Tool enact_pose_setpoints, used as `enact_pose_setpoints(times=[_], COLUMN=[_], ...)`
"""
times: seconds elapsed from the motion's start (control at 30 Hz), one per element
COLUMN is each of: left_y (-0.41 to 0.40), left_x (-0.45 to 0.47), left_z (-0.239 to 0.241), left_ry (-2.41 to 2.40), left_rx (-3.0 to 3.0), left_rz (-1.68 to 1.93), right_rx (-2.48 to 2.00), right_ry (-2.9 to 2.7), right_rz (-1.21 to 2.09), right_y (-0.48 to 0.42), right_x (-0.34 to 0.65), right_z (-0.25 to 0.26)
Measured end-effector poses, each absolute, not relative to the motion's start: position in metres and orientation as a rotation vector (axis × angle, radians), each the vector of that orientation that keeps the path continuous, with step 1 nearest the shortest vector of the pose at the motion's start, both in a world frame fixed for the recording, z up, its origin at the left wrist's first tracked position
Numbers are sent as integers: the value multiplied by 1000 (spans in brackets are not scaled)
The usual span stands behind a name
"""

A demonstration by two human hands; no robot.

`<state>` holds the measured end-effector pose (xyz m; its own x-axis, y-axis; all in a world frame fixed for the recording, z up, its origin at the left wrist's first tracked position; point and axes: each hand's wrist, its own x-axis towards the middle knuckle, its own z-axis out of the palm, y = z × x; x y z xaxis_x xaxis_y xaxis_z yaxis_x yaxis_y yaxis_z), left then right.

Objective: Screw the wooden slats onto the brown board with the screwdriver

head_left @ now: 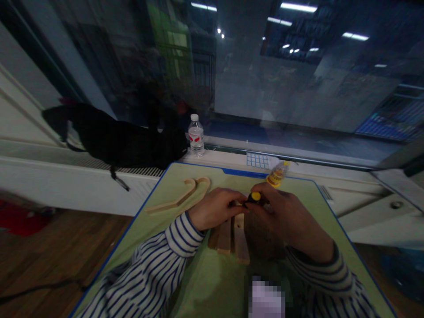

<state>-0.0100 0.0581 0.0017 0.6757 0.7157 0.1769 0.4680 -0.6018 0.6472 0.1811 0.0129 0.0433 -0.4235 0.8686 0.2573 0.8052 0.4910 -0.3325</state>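
Observation:
My right hand (286, 216) grips a short black tool with a round yellow end (255, 197); its exact kind does not show. Close beside it, my left hand (218, 207) has its fingers pinched together near the tool's dark tip. What those fingers hold is hidden. Below the hands lie two light wooden strips, one on the left (224, 238) and one with a small hole (241, 245), partly over a brown block (265, 234). Two hook-ended wooden pieces (177, 202) lie left of my left hand. Behind my right hand a clear bottle with a yellow base (277, 174) leans tilted.
The green tabletop (192, 274) has a blue rim. Beyond it, a water bottle (196, 137) and a black garment or bag (122, 141) rest on the window ledge, near a blue-gridded sheet (257, 160). A pixelated patch (267, 298) covers something at the front.

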Motion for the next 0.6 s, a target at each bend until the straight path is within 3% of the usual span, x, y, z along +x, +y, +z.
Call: enact_pose_setpoints(times=[0.27, 0.6], left_y=[59, 59], left_x=[-11, -9], left_z=[-2, -3], left_ry=[880, 749], left_rx=[2356, 2335], left_rz=[605, 589], right_rx=[-1217, -1434], right_ry=[-2411, -2363], right_rz=[175, 150], right_y=[11, 14], right_x=[183, 184], right_z=[45, 43])
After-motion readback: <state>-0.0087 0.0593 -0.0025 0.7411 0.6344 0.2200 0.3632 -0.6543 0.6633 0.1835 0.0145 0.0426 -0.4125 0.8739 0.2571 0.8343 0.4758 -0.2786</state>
